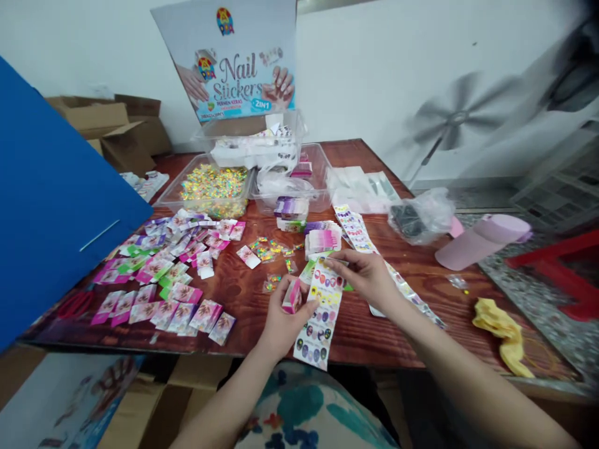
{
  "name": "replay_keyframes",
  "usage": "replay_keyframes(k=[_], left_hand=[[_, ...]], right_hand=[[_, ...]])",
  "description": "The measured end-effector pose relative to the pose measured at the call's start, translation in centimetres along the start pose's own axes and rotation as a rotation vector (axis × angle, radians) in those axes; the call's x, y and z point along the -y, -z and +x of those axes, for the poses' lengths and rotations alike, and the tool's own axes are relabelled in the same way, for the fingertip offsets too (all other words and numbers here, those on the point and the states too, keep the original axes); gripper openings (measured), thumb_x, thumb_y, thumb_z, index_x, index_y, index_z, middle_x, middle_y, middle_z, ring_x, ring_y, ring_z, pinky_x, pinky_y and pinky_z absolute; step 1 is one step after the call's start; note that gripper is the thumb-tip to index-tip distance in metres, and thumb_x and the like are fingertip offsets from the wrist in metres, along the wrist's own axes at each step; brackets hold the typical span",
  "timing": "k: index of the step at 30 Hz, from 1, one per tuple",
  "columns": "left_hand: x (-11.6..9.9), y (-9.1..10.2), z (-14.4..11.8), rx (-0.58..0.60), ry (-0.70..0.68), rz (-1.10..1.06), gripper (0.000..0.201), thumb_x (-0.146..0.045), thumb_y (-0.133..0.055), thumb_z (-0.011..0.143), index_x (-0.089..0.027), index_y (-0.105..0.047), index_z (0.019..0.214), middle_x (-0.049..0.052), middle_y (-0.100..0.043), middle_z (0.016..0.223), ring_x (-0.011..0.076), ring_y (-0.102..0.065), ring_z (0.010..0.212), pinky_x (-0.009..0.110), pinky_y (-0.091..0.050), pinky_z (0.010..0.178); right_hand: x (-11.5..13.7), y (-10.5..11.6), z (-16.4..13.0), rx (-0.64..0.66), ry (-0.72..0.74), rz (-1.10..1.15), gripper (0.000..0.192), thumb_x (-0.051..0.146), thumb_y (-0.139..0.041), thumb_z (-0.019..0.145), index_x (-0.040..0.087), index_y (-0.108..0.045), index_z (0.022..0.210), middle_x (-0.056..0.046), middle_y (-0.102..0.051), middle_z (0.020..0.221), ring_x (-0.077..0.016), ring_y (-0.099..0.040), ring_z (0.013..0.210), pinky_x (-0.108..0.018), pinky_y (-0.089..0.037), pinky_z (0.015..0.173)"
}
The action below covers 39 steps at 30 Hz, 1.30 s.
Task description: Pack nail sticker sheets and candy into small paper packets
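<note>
My left hand (279, 319) is closed around a small pink folded card (292, 298), and its thumb presses on a strip of nail stickers (322, 315). That strip hangs toward the table's front edge, with rows of coloured nail shapes on white. My right hand (367, 279) pinches the strip's upper end; its fingertips are partly hidden. Just beyond my hands stands a stack of pink and white cards (322, 240). Small bags of coloured candy (269, 249) lie left of that stack. Longer sticker strips (360, 234) run along the table behind my right hand.
Many finished-looking card packets (163, 274) cover the table's left side. Behind are a tub of candy pieces (215, 184) and a clear bin of sticker strips (262, 146). A pink bottle (482, 240), a yellow cloth (500, 330) and a blue panel (60, 206) flank the table.
</note>
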<state>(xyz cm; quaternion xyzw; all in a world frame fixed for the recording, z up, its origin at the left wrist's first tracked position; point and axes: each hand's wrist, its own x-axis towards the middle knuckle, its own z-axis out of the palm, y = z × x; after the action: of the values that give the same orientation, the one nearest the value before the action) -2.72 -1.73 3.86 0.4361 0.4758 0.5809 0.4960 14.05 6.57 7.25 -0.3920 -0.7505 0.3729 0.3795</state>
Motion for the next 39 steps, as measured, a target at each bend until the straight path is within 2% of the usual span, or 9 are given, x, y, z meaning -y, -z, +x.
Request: replay_keyframes(k=[2, 5, 11, 18, 24, 26, 30, 34, 39], left_hand=[[0.4, 0.5, -0.1, -0.071, 0.018, -0.008, 0.027, -0.024, -0.075, 0.069, -0.019, -0.051, 0.081, -0.004, -0.055, 0.075, 0.0093, -0.053, 0.066, 0.021, -0.044, 0.067], [0.3, 1.6, -0.5, -0.112, 0.019, 0.018, 0.026, -0.022, -0.076, 0.068, -0.018, -0.052, 0.079, -0.005, -0.054, 0.072, 0.0088, -0.051, 0.064, 0.021, -0.043, 0.066], [0.1, 3.3, -1.1, -0.137, 0.040, 0.074, 0.024, -0.020, -0.074, 0.068, -0.018, -0.053, 0.079, -0.004, -0.054, 0.072, 0.0094, -0.050, 0.064, 0.020, -0.043, 0.065], [-0.1, 3.9, -1.1, -0.168, 0.047, 0.071, 0.025, -0.022, -0.074, 0.068, -0.019, -0.051, 0.079, -0.005, -0.053, 0.071, 0.0089, -0.049, 0.063, 0.019, -0.042, 0.062], [0.9, 3.7, -1.1, -0.207, 0.164, -0.039, 0.032, -0.021, -0.080, 0.060, -0.017, -0.052, 0.074, -0.007, -0.051, 0.064, 0.0070, -0.047, 0.057, 0.019, -0.041, 0.059], [1.3, 3.9, -1.2, -0.259, 0.229, -0.118, 0.035, -0.022, -0.083, 0.056, -0.016, -0.053, 0.072, -0.007, -0.052, 0.062, 0.0065, -0.047, 0.056, 0.019, -0.041, 0.058], [1.4, 4.6, -1.2, -0.310, 0.277, -0.250, 0.038, -0.024, -0.086, 0.050, -0.015, -0.056, 0.072, -0.004, -0.058, 0.065, 0.0086, -0.052, 0.058, 0.022, -0.043, 0.059], [0.9, 5.4, -1.2, -0.275, 0.270, -0.280, 0.037, -0.027, -0.087, 0.051, -0.014, -0.059, 0.071, -0.003, -0.060, 0.065, 0.0092, -0.054, 0.058, 0.022, -0.044, 0.059], [1.3, 6.1, -1.7, -0.182, 0.249, -0.223, 0.034, -0.023, -0.086, 0.055, -0.014, -0.061, 0.075, -0.003, -0.060, 0.068, 0.0090, -0.054, 0.062, 0.022, -0.045, 0.063]], right_hand=[[-0.8, -1.6, -0.3, -0.058, 0.124, -0.096, 0.023, 0.038, -0.058, 0.090, 0.019, -0.071, 0.089, -0.005, -0.072, 0.077, -0.0167, -0.064, 0.065, -0.028, -0.050, 0.061], [-1.5, -3.1, -0.9, -0.032, 0.249, -0.133, 0.019, 0.032, -0.055, 0.093, 0.021, -0.070, 0.095, -0.006, -0.072, 0.083, -0.0181, -0.066, 0.074, -0.030, -0.052, 0.069], [-1.2, -4.8, -1.9, 0.201, 0.179, 0.023, 0.023, 0.030, -0.050, 0.096, 0.019, -0.069, 0.102, -0.006, -0.072, 0.091, -0.0175, -0.067, 0.081, -0.028, -0.051, 0.073], [-0.9, -5.9, -2.8, 0.235, 0.161, 0.071, 0.029, 0.032, -0.051, 0.096, 0.019, -0.069, 0.114, -0.006, -0.072, 0.093, -0.0171, -0.067, 0.081, -0.026, -0.052, 0.073], [-2.4, -7.4, -2.9, 0.016, 0.118, 0.077, 0.024, 0.030, -0.056, 0.093, 0.018, -0.071, 0.107, -0.007, -0.075, 0.092, -0.0194, -0.070, 0.079, -0.029, -0.056, 0.073], [-2.7, -7.3, -2.7, -0.011, 0.173, 0.049, 0.024, 0.030, -0.054, 0.094, 0.019, -0.071, 0.107, -0.008, -0.074, 0.097, -0.0207, -0.070, 0.086, -0.031, -0.056, 0.078], [-2.6, -6.5, -2.9, 0.210, 0.384, -0.081, 0.032, 0.031, -0.051, 0.096, 0.024, -0.062, 0.125, -0.011, -0.066, 0.117, -0.0212, -0.065, 0.107, -0.034, -0.054, 0.092], [-2.7, -6.4, -3.3, 0.392, 0.461, -0.102, 0.051, 0.035, -0.059, 0.091, 0.025, -0.048, 0.139, -0.013, -0.059, 0.130, -0.0225, -0.060, 0.118, -0.035, -0.052, 0.097], [-3.2, -7.4, -3.2, 0.211, 0.359, 0.011, 0.034, 0.020, -0.043, 0.097, 0.024, -0.064, 0.123, -0.010, -0.070, 0.107, -0.0188, -0.068, 0.096, -0.032, -0.056, 0.084]])
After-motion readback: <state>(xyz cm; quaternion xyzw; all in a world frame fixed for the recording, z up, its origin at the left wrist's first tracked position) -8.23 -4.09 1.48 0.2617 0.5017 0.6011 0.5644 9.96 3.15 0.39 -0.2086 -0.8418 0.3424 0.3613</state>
